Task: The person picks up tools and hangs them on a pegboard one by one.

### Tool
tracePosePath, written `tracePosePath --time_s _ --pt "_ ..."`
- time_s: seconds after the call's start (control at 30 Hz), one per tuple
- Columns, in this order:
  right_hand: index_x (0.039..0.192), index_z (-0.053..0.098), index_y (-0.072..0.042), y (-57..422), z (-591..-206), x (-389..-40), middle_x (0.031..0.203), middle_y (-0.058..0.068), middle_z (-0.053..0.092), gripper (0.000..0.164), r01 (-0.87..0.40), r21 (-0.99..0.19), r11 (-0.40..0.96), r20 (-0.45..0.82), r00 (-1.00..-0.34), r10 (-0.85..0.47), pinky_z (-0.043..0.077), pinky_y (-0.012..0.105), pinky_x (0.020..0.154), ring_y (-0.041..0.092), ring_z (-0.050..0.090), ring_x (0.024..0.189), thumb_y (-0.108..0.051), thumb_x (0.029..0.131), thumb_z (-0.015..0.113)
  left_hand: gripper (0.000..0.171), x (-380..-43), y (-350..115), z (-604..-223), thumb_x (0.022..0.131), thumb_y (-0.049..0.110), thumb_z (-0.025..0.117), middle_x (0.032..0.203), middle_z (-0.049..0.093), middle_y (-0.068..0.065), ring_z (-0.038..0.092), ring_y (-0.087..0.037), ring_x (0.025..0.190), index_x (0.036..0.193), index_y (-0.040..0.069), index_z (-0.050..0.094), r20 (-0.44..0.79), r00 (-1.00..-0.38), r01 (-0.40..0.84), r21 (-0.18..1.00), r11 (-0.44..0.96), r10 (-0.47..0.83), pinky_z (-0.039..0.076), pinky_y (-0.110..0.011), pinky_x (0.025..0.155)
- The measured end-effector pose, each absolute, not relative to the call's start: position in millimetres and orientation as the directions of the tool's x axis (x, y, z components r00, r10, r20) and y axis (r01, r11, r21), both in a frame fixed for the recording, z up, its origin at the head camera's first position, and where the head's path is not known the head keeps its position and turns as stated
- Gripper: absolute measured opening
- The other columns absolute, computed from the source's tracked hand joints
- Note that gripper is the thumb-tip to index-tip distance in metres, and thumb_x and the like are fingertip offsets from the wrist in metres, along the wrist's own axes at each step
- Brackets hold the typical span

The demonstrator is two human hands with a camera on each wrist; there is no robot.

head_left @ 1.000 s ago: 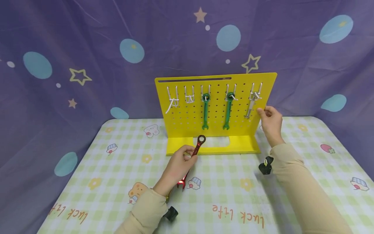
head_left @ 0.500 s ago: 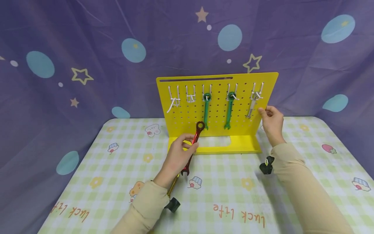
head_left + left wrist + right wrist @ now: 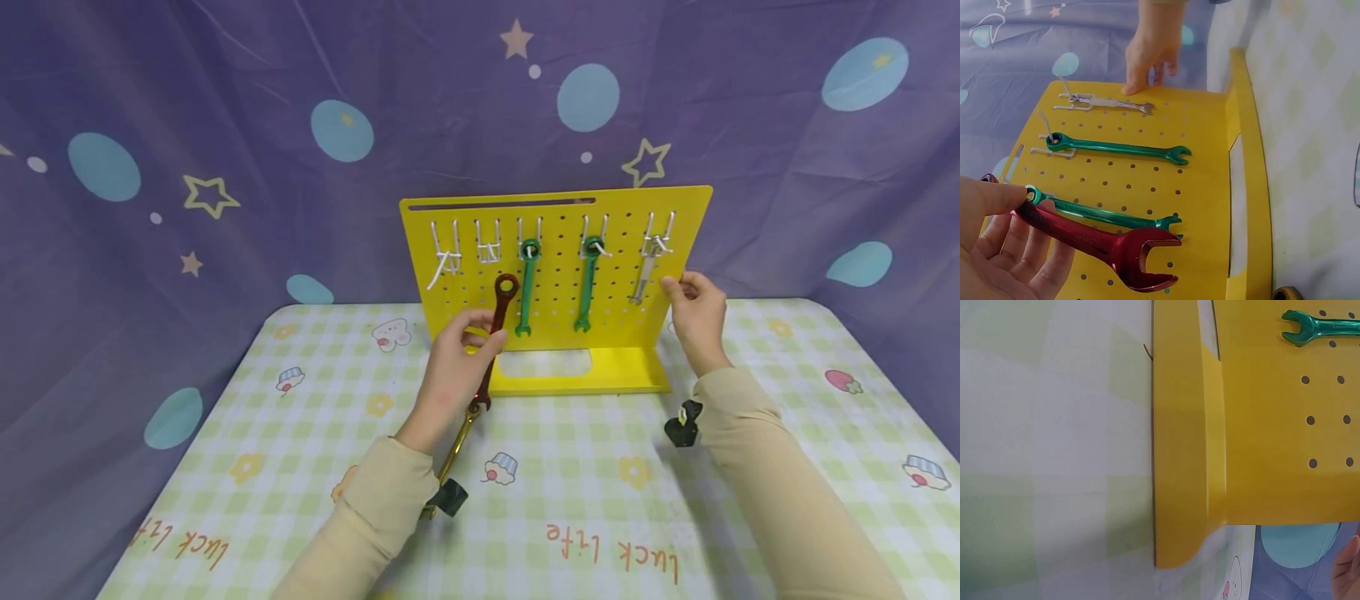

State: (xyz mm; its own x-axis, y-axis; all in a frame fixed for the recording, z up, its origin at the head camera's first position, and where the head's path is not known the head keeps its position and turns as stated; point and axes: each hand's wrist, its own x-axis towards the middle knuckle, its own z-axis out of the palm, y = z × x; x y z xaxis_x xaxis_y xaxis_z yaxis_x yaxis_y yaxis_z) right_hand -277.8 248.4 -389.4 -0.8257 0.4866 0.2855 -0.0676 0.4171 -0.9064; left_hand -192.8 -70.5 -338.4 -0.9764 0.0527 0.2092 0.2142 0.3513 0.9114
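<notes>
My left hand [image 3: 450, 362] pinches a red combination wrench [image 3: 491, 354] at its shaft, ring end up, in front of the yellow pegboard [image 3: 558, 308]. In the left wrist view the red wrench's open end [image 3: 1144, 259] lies close to the camera, overlapping a green wrench [image 3: 1110, 215] behind it. My right hand [image 3: 699, 321] grips the pegboard's right edge between thumb and fingers. Two green wrenches hang on hooks, this one [image 3: 588, 287] further right, and a small silver wrench [image 3: 645, 275] hangs at the far right. Two hooks [image 3: 489, 248] at the left bear nothing.
A gold wrench [image 3: 457, 446] lies on the checked tablecloth [image 3: 600, 517], partly hidden under my left wrist. The leftmost hook [image 3: 442, 265] sticks out forward. A purple patterned curtain [image 3: 450, 92] stands behind the table. Black wrist cameras hang below both sleeves.
My left hand has risen and moved forward, bringing the red wrench's ring end up over the pegboard's face. More of the gold wrench shows. The right hand stays at the edge.
</notes>
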Motion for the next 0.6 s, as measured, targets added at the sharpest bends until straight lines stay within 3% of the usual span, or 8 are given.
tracePosePath --time_s 0.6 --pt "0.107 0.066 0.007 248 -389 -278 0.069 -0.025 0.049 0.041 -0.044 -0.905 0.424 0.271 -0.827 0.493 0.041 0.018 0.069 -0.003 0.049 0.071 -0.032 0.095 0.066 0.025 -218 -68 -333 0.097 0.019 0.066 0.11 0.061 -0.008 0.064 -0.023 0.093 0.119 0.006 0.062 0.24 -0.971 0.231 0.938 0.257 -0.001 0.053 -0.035 0.069"
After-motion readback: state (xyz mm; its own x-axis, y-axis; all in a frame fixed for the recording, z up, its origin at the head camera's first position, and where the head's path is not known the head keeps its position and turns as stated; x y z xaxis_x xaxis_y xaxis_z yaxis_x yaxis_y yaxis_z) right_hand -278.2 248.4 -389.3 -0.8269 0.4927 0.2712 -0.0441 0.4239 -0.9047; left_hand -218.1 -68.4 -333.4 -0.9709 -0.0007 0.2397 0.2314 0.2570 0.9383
